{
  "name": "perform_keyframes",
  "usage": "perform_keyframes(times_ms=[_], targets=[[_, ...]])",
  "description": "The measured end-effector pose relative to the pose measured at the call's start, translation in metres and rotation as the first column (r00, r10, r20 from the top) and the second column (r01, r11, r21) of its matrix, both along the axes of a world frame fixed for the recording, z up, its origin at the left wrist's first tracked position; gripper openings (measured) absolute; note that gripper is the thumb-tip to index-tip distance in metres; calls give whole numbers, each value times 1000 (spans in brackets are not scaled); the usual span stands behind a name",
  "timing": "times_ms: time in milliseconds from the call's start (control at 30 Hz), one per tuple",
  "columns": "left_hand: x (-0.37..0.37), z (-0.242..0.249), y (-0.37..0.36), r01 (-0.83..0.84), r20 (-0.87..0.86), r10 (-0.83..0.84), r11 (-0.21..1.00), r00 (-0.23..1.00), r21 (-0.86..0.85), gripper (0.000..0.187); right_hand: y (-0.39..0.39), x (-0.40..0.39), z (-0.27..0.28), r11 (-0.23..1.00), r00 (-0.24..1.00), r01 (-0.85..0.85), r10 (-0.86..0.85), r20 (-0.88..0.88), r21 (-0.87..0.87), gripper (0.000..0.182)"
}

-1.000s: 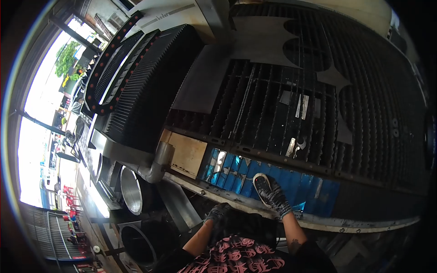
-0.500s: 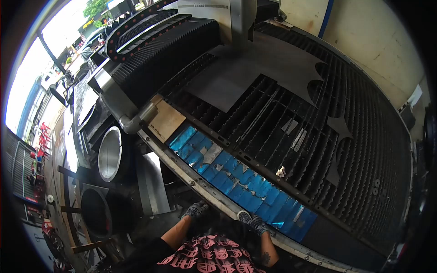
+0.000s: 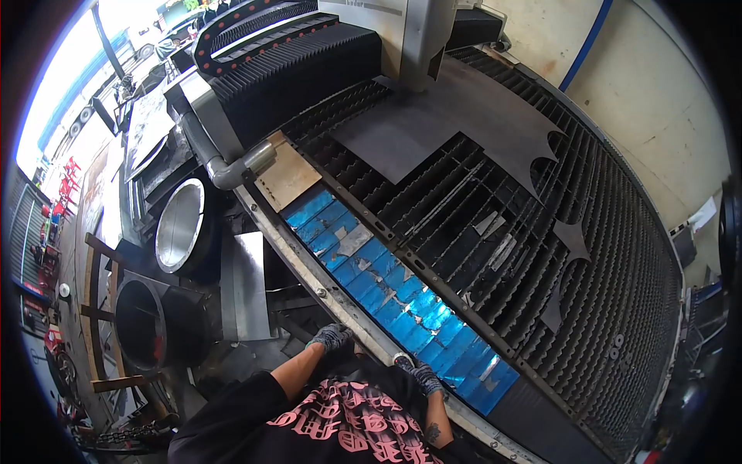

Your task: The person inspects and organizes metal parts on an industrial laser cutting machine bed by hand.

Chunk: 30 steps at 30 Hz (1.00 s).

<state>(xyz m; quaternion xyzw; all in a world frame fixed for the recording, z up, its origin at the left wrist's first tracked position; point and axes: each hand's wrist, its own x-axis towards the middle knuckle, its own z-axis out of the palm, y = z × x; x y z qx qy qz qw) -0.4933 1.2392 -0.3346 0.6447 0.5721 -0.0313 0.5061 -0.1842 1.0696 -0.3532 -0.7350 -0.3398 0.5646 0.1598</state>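
Observation:
My left hand [image 3: 332, 338], in a patterned grey glove, is at the outer side of the machine bed's pale metal rail [image 3: 309, 282]. Its fingers look curled; whatever they may hold is hidden. My right hand [image 3: 426, 379], gloved the same way, lies further along that rail with its fingers bent together. By its fingertips is a small dark rounded thing with a pale rim [image 3: 402, 361], too small to name. Just inside the rail runs a strip of shiny blue sheeting [image 3: 410, 309], with torn grey scraps on it.
A cut dark metal sheet [image 3: 417, 127] rests on the toothed slats [image 3: 618, 309] of the bed, under the machine's gantry [image 3: 301, 66]. On my left stand a round metal duct [image 3: 182, 228], a dark cylinder [image 3: 139, 323], a bent metal sheet [image 3: 249, 286] and a wooden frame [image 3: 97, 309].
My view has turned slightly, so the bed and ducts sit differently in frame. Both hands stay beside the rail, with little change in their grip.

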Motion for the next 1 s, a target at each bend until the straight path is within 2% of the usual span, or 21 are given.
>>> perform_keyframes(times_ms=[100,133,167,200,267,367,433,500,600,633,767,800,867,1000], targets=[[-3,6,2,-11,13,11,1000,1000,-21,52,7,0,10,999,998,36,-37,-44,-13,71],[-2,6,3,-18,19,18,1000,1000,-10,52,17,-4,35,999,999,36,-36,-39,-7,71],[-2,11,5,-19,22,19,1000,1000,-9,52,34,-15,90,997,996,61,-64,-64,-55,70],[-2,18,6,-42,29,42,999,999,-5,49,41,-21,120,991,992,86,-95,-88,-107,68],[-3,17,4,-61,38,61,998,997,-4,47,29,-14,78,995,997,50,-55,-60,-90,69],[-9,17,7,-75,49,77,997,996,-34,47,34,-16,92,995,999,10,-13,-30,-103,71],[-11,20,8,-61,56,62,998,996,-27,47,43,-22,121,994,1000,11,-13,-23,-113,71],[-14,13,8,-56,57,57,998,997,-34,49,47,-29,140,984,985,146,-153,-77,-99,61],[-17,20,10,-50,49,53,997,997,-57,50,46,-24,124,981,990,125,-134,-51,-148,59],[-18,22,9,-54,54,56,997,997,-51,50,41,-23,118,991,993,109,-112,-41,-79,56],[-24,21,10,-23,59,27,998,998,-61,47,30,-22,98,982,975,188,-184,-124,19,51],[-26,37,15,-10,35,13,995,999,-96,47,34,-23,109,979,969,202,-203,-140,-20,51],[-27,37,13,-29,31,32,995,999,-93,48,29,-22,97,975,965,223,-220,-145,3,51],[-29,41,11,26,-51,-31,996,998,-87,49,22,-26,83,978,979,200,-198,-38,54,48]])
